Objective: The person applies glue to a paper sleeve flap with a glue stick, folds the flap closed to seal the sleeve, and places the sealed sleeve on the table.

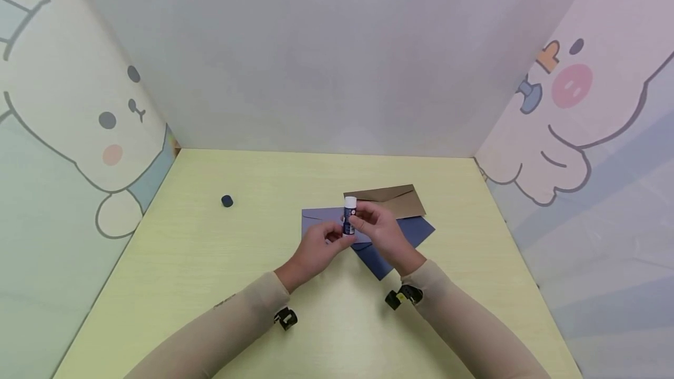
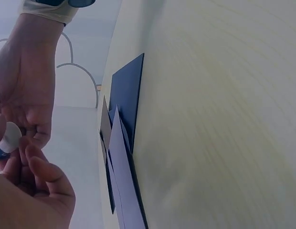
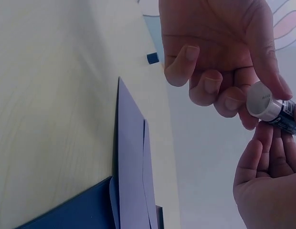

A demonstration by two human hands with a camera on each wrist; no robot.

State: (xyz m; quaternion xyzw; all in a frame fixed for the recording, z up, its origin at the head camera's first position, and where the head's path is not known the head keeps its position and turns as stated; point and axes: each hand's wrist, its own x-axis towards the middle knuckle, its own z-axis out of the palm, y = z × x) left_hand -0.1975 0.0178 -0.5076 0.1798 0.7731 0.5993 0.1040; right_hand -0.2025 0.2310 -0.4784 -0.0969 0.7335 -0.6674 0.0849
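Observation:
A dark blue glue stick (image 1: 349, 216) with a white top stands upright between my two hands, above the envelopes. My left hand (image 1: 315, 250) pinches its white lower end with thumb and fingers, which shows closely in the right wrist view on the stick's base (image 3: 260, 102). Around the labelled body, my right hand (image 1: 383, 231) grips with thumb and fingers. Below lie a lilac envelope (image 1: 315, 219), a dark blue envelope (image 1: 376, 262) and a brown envelope (image 1: 405, 204), overlapping. The hands hide part of the lilac one.
A small dark cap (image 1: 227, 201) sits apart at the left of the pale yellow table (image 1: 253, 180). A plain wall (image 1: 326, 75) rises behind the table's back edge. Printed cartoon panels stand at both sides.

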